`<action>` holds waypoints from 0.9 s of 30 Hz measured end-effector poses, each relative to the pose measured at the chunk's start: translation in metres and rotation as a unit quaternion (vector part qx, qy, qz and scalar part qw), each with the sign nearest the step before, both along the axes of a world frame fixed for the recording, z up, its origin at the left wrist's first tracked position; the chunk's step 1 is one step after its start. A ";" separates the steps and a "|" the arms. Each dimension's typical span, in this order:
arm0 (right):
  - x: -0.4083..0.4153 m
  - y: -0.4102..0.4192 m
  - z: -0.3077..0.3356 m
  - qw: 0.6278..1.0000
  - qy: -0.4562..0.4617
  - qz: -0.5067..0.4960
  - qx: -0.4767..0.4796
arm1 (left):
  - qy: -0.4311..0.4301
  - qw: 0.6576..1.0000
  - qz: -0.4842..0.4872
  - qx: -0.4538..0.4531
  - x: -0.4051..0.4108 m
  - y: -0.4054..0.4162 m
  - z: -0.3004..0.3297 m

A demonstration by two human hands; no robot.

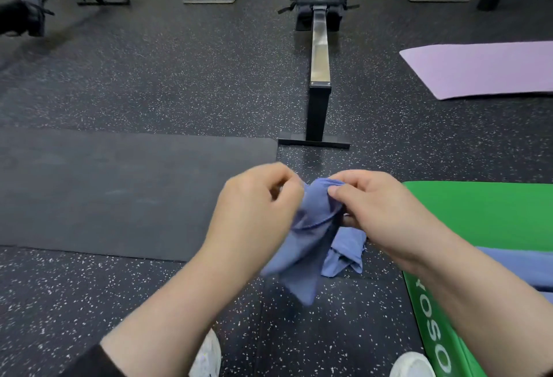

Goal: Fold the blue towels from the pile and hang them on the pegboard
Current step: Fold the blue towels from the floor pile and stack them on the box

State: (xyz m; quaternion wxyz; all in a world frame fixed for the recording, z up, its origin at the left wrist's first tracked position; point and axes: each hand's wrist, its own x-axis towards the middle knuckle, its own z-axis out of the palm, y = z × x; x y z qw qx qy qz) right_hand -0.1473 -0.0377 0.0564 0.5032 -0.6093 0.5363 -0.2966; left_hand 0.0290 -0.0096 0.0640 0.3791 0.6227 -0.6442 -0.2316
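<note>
1. Pinching the blue towel (302,245) from both sides, my left hand (254,206) and right hand (380,212) hold it up in the air over the speckled floor (149,83); its lower corners hang loose.
2. My left fingertips are curled in behind the cloth, so I cannot see exactly how they meet it; the right thumb and forefinger nip the top edge plainly.
3. More blue cloth (520,266) lies on the green box (478,215) to my right, mostly hidden by my right forearm and cut off by the frame edge, so I cannot tell how many towels it makes.
4. White lettering on the box side is only partly readable.
5. A rowing machine (319,56) stands ahead, a black mat (119,191) to the left, a purple mat (484,68) far right, cropped.
6. Both white shoes (206,355) are cut off below.
</note>
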 end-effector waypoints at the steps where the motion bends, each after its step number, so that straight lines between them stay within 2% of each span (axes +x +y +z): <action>1: -0.001 0.000 0.003 0.998 0.045 0.022 -0.034 | -0.007 0.999 -0.022 0.025 0.005 -0.003 0.001; 3: -0.004 0.000 0.010 0.990 0.096 0.067 -0.079 | -0.042 0.991 -0.103 0.077 0.012 -0.008 -0.005; 5: -0.008 0.000 0.016 0.978 0.136 0.107 -0.112 | -0.042 0.978 -0.168 0.116 0.015 -0.009 -0.011; 7: -0.014 0.000 0.019 0.970 0.158 0.134 -0.129 | -0.012 0.967 -0.206 0.152 0.014 -0.008 -0.014; 9: -0.019 0.000 0.020 0.965 0.170 0.148 -0.135 | -0.017 0.960 -0.218 0.176 0.011 -0.006 -0.014; 14: -0.031 -0.002 0.021 0.961 0.196 0.082 -0.178 | -0.026 0.965 -0.202 0.166 0.001 -0.004 -0.015; 19: -0.047 -0.007 0.014 0.960 0.229 0.018 -0.163 | -0.083 0.968 -0.151 0.183 0.010 -0.005 -0.021; 24: -0.057 -0.009 0.009 0.962 0.226 -0.025 -0.153 | -0.120 0.968 -0.072 0.210 0.033 0.000 -0.027; 27: -0.059 -0.010 0.005 0.961 0.229 -0.034 -0.154 | -0.170 0.962 -0.015 0.213 0.050 0.001 -0.032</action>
